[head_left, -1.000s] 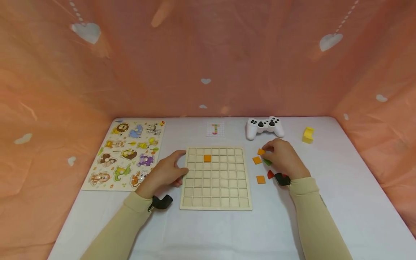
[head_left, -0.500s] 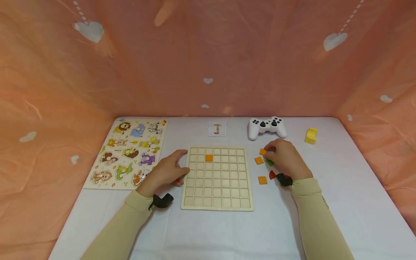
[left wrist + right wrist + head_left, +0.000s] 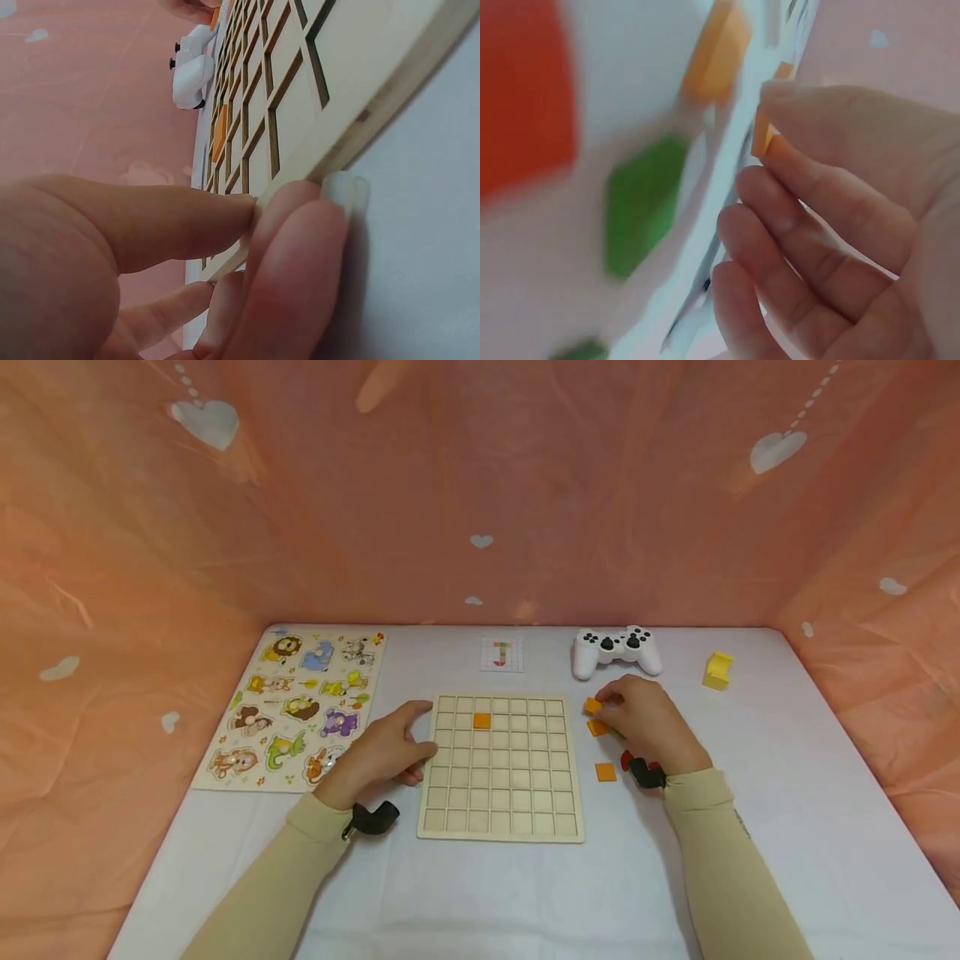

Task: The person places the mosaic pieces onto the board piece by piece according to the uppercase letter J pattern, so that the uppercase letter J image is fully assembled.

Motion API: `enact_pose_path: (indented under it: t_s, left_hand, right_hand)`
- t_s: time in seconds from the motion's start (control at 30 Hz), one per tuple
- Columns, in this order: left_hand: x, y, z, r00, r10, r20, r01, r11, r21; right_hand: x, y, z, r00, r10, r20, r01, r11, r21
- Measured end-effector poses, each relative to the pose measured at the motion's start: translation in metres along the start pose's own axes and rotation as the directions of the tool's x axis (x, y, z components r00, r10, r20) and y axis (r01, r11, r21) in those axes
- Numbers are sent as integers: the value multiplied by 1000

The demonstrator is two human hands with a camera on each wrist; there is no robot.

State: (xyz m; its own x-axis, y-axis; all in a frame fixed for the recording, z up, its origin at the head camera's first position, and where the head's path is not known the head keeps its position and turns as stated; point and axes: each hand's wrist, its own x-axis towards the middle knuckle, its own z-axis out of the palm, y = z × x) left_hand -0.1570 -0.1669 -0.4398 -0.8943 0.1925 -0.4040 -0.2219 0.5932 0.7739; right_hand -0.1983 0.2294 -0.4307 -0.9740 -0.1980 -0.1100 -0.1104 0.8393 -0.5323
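A pale wooden grid board [image 3: 498,768] lies flat in the middle of the table, one orange square tile [image 3: 482,721] in its upper part. At the board's left edge, my left hand [image 3: 386,747] holds the rim, thumb [image 3: 202,225] on it and curled fingers against its side in the left wrist view. Right of the board, my right hand [image 3: 645,714] pinches another orange square tile [image 3: 762,135] between thumb and index finger, lifted off the table. Near it lie orange tiles [image 3: 605,772], red pieces [image 3: 627,760] and green pieces [image 3: 646,202], partly hidden by the hand.
An animal peg puzzle [image 3: 292,710] lies on the left. Behind the board is a small card [image 3: 501,655] showing a coloured J shape. A white game controller [image 3: 617,652] and a yellow block [image 3: 717,670] sit at the back right. A pink curtain [image 3: 480,485] surrounds the table.
My right hand has shifted slightly left with the pinched orange tile, which has come up from among the loose pieces. The left hand stays at the board's edge.
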Motion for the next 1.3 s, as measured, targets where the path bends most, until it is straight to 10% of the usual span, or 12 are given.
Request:
enact_pose_path:
  t_s: [0.57, 1.3]
  left_hand:
    - [1, -1, -1, 1000, -13, -10, 14, 1000, 20]
    - [2, -2, 0, 1000, -2, -14, 2, 1000, 5]
  right_hand:
    - [17, -71, 42, 979, -203, 32, 204, 979, -14]
    - [16, -80, 53, 964, -261, 43, 264, 959, -98]
